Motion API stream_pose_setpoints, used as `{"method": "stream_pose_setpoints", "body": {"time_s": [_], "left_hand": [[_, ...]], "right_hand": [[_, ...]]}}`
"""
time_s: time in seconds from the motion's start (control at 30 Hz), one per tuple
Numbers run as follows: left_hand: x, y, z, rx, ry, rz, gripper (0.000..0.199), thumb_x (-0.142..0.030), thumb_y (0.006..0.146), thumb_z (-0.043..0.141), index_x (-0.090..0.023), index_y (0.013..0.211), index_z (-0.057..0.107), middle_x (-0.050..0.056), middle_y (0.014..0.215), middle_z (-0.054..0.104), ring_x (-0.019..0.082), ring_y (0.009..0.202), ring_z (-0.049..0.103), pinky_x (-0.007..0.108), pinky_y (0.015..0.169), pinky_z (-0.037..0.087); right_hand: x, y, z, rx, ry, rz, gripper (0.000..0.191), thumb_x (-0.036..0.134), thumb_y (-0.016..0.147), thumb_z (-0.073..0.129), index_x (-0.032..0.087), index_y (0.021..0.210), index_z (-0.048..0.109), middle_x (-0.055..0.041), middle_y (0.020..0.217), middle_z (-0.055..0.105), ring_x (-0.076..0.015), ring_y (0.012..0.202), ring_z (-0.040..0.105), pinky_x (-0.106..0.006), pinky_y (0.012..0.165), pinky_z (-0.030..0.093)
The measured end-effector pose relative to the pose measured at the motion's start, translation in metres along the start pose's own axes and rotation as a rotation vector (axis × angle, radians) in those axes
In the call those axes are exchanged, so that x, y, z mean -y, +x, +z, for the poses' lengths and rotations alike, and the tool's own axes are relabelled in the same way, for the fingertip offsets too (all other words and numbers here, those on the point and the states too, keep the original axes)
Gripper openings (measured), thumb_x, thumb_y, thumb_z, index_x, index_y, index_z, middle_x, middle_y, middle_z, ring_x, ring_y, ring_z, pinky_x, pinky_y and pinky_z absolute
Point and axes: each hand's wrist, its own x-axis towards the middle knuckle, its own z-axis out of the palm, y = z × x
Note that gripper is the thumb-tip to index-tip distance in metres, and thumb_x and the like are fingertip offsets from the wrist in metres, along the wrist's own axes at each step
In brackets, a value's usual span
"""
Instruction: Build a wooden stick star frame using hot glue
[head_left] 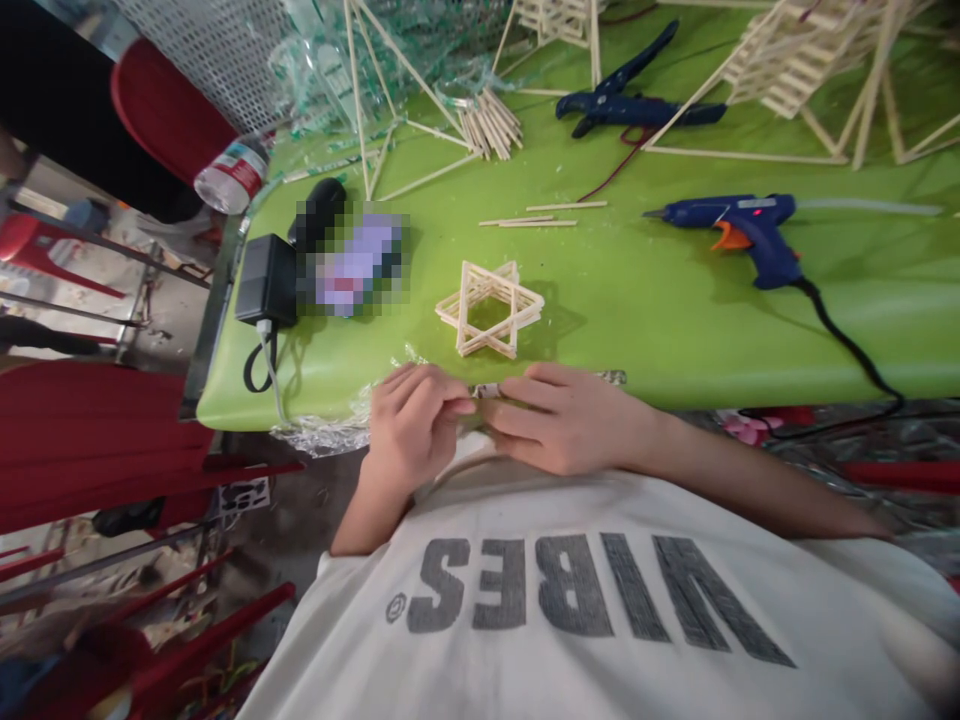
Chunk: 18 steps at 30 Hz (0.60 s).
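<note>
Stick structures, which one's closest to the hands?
The small six-pointed star stack, just beyond the left hand and right hand; the larger stick frames stand farther back.

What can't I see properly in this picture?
In the head view:
Ends of the small pale piece: hidden by the left hand and right hand.
Purple thing: blurred into squares.
Top-right stick frame: cut off by the edge.
Words on the bottle: too small.

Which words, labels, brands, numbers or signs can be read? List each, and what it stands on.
"VIBES", upside down, on the white shirt.
Small circled mark beside it: too small to read.
Labels on the plastic bottle and blue glue gun: too small or blurred.
Black-and-white card: too blurred.
</note>
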Motion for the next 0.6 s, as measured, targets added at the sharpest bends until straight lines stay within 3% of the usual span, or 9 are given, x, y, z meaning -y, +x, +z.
{"method": "stream_pose_setpoints", "body": {"time_s": [0.13, 0.2, 0.3, 0.4, 0.5, 0.6], "left_hand": [[0.017, -0.016, -0.015, -0.103, 0.268, -0.241, 0.026, -0.033, 0.117, 0.061, -0.025, 0.094, 0.071, 0.003, 0.078, 0.073, 0.018, 0.069, 0.066, 0.033, 0.071, 0.051], [0.024, -0.021, -0.023, -0.098, 0.350, -0.312, 0.031, -0.039, 0.117, 0.060, -0.024, 0.093, 0.073, 0.004, 0.078, 0.074, 0.019, 0.071, 0.066, 0.033, 0.073, 0.051], [0.031, -0.021, -0.026, -0.032, 0.333, -0.387, 0.031, -0.037, 0.117, 0.059, -0.024, 0.095, 0.076, 0.003, 0.077, 0.074, 0.019, 0.070, 0.067, 0.033, 0.073, 0.052], [0.035, -0.013, -0.026, 0.039, 0.263, -0.434, 0.026, -0.028, 0.119, 0.054, -0.024, 0.112, 0.080, 0.004, 0.086, 0.078, 0.020, 0.081, 0.075, 0.034, 0.081, 0.057], [0.038, 0.003, -0.027, 0.108, 0.190, -0.432, 0.019, -0.022, 0.114, 0.065, -0.023, 0.128, 0.078, 0.007, 0.107, 0.083, 0.022, 0.099, 0.080, 0.036, 0.092, 0.062], [0.044, 0.023, -0.032, 0.228, 0.086, -0.464, 0.025, -0.019, 0.109, 0.075, -0.023, 0.134, 0.076, 0.007, 0.115, 0.083, 0.022, 0.101, 0.080, 0.037, 0.094, 0.063]], "right_hand": [[-0.015, -0.021, -0.015, -0.014, -0.078, 0.173, 0.025, 0.022, 0.111, 0.078, 0.018, 0.087, 0.073, -0.0075, 0.102, 0.078, -0.0213, 0.101, 0.066, -0.036, 0.085, 0.054], [-0.027, -0.037, -0.020, -0.087, -0.129, 0.298, 0.031, 0.025, 0.109, 0.076, 0.020, 0.081, 0.065, -0.0070, 0.092, 0.075, -0.0221, 0.091, 0.065, -0.039, 0.079, 0.052], [-0.043, -0.056, -0.024, -0.163, -0.168, 0.462, 0.021, 0.022, 0.107, 0.069, 0.021, 0.087, 0.063, -0.0078, 0.090, 0.074, -0.0223, 0.080, 0.061, -0.041, 0.072, 0.049], [-0.056, -0.064, -0.029, -0.090, -0.201, 0.518, 0.006, 0.015, 0.103, 0.070, 0.020, 0.100, 0.070, -0.0095, 0.098, 0.078, -0.0236, 0.082, 0.065, -0.040, 0.074, 0.052], [-0.069, -0.065, -0.033, 0.027, -0.187, 0.458, 0.011, 0.019, 0.100, 0.081, 0.022, 0.105, 0.072, -0.0082, 0.101, 0.081, -0.0249, 0.084, 0.069, -0.042, 0.080, 0.057], [-0.083, -0.061, -0.034, 0.112, -0.101, 0.482, 0.014, 0.020, 0.101, 0.083, 0.024, 0.106, 0.071, -0.0076, 0.101, 0.081, -0.0258, 0.082, 0.071, -0.044, 0.079, 0.059]]}}
